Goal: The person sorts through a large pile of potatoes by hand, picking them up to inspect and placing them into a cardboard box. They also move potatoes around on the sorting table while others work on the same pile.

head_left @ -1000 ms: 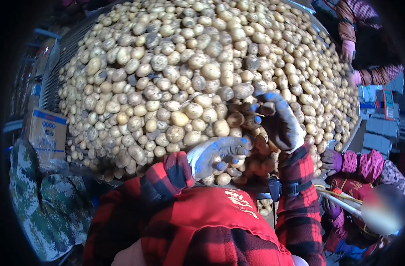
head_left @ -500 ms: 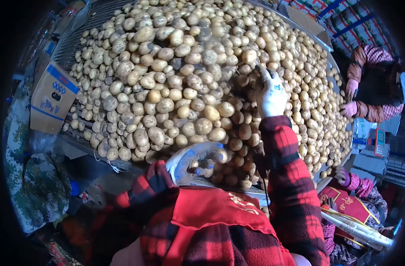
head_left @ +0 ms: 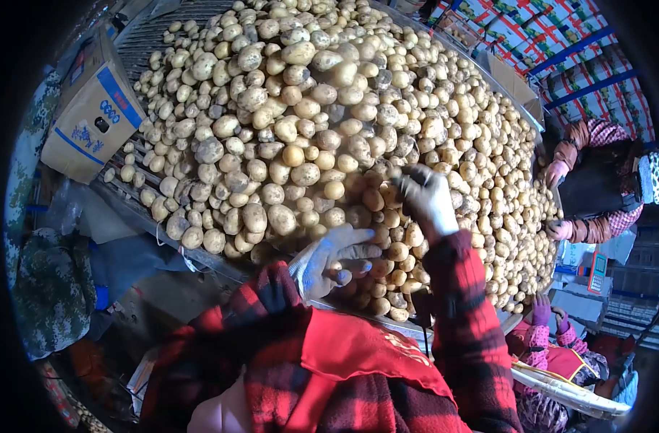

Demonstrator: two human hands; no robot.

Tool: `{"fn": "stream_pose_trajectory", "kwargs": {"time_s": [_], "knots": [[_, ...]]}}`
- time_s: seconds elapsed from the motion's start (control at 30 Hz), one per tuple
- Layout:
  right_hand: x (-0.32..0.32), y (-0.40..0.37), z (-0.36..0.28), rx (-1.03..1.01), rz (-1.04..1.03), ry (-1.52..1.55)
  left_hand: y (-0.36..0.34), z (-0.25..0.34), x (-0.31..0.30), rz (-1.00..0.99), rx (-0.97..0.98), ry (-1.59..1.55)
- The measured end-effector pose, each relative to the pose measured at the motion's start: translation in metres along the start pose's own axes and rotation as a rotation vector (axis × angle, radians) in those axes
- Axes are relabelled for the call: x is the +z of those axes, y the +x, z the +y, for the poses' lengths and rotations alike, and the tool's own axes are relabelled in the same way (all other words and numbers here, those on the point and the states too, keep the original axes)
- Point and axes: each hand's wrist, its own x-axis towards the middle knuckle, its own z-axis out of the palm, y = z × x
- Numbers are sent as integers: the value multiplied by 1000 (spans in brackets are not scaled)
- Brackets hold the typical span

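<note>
A large heap of potatoes (head_left: 293, 155) spreads over a slatted table in front of me. My left hand (head_left: 333, 258), in a grey-white glove with blue stains, is at the near edge of the heap. Its fingers point right and stand apart, with no potato seen in them. Farther out and to the right, my right hand (head_left: 427, 198) hangs low over the potatoes in a white glove with dark fingertips. Those fingers are bent and smeared by motion, so whether they hold a potato is hidden.
A cardboard box (head_left: 95, 119) stands at the table's left edge. One co-worker's gloved hands (head_left: 557, 173) touch the heap's right edge; another person's purple gloves (head_left: 542, 310) show at lower right. Printed cartons (head_left: 560, 50) are stacked behind, and an orange-framed device (head_left: 598, 273) stands at right.
My right hand has drawn back toward me, its fingers now bent. The left hand, curled around a potato before, now has its fingers extended. The whole view has shifted slightly.
</note>
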Motion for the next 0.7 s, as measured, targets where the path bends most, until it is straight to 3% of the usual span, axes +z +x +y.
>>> {"fn": "stream_pose_trajectory", "kwargs": {"time_s": [0.03, 0.07, 0.13, 0.17, 0.2, 0.3, 0.33, 0.37, 0.4, 0.47, 0.53, 0.57, 0.6, 0.67, 0.7], "knots": [[-2, -22, -18, 104, -216, -78, -3, -1, 10, 59, 74, -86], [4, -37, -32, 12, -376, -286, 2, 1, 1, 2, 48, -153], [19, -39, -28, -467, -226, -691, -5, -2, 2, 142, 112, -70], [33, -32, -34, -453, -158, -689, -9, -7, -2, 117, 119, 62], [47, -24, -39, -589, -80, -699, -13, -11, -9, 98, 131, 197], [105, 26, -35, -720, -79, -1247, -29, 0, -24, 137, 179, 252], [124, 46, -22, -696, -109, -1284, -34, 3, -27, 158, 203, 209], [133, 52, -20, -669, -71, -1167, -40, -1, -31, 178, 217, 152], [134, 46, -41, -624, -168, -1281, -44, -7, -36, 196, 225, 83], [129, 46, -55, -499, -269, -1049, -47, -18, -46, 217, 217, -79], [119, 36, -73, -411, -305, -860, -47, -14, -62, 117, 246, -129], [114, 47, -50, -525, -188, -929, -48, -18, -66, 68, 246, -164], [109, 58, -26, -628, -56, -998, -49, -27, -70, 27, 405, -149], [87, 22, -32, -460, -66, -738, -48, -55, -80, -61, 677, -77], [77, -10, -45, -374, -184, -629, -44, -69, -89, -114, 807, -17]]}}
